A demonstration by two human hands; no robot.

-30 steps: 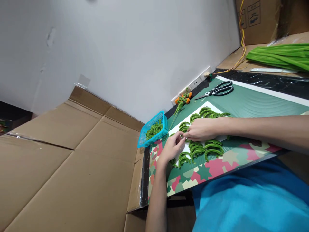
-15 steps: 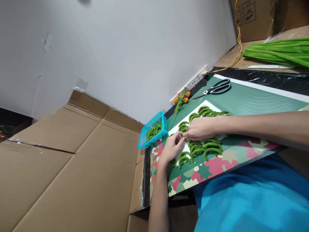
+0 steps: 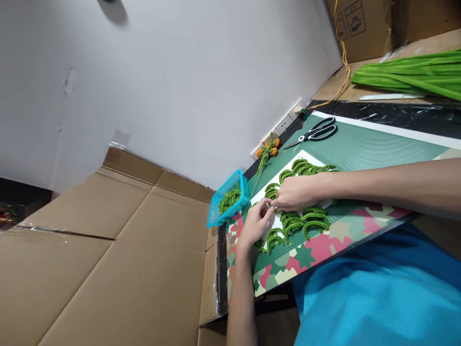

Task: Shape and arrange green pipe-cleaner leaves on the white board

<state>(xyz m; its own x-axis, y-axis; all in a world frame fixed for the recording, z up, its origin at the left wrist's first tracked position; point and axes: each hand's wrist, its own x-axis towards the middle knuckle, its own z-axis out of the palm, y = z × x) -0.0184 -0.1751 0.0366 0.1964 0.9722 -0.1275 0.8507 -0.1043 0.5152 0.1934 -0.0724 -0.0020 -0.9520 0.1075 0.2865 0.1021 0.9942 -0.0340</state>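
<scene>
My left hand [image 3: 254, 223] and my right hand [image 3: 294, 193] meet at their fingertips over a white sheet [image 3: 276, 222]. The fingers of both are bent and pinched together; what they hold, if anything, is too small and hidden to make out. Around them lie curved green fuzzy stems, like bent pipe cleaners [image 3: 316, 218], in several small groups. One group [image 3: 275, 239] lies just below my left hand, and another [image 3: 271, 191] sits just beyond the fingertips. My right forearm and hand cover part of the sheet.
A blue basket [image 3: 246, 194] of green pieces stands at the mat's left corner. Orange-and-green fuzzy flowers [image 3: 268, 151] and black scissors [image 3: 317, 133] lie on the green mat [image 3: 363, 144]. Long green stems [image 3: 410, 74] lie far right. Cardboard [image 3: 154, 274] flanks the left side by the wall.
The camera view has shifted slightly. Both hands stay together at nearly the same spot on the sheet, with only slight finger movement. The groups of green stems look unchanged.
</scene>
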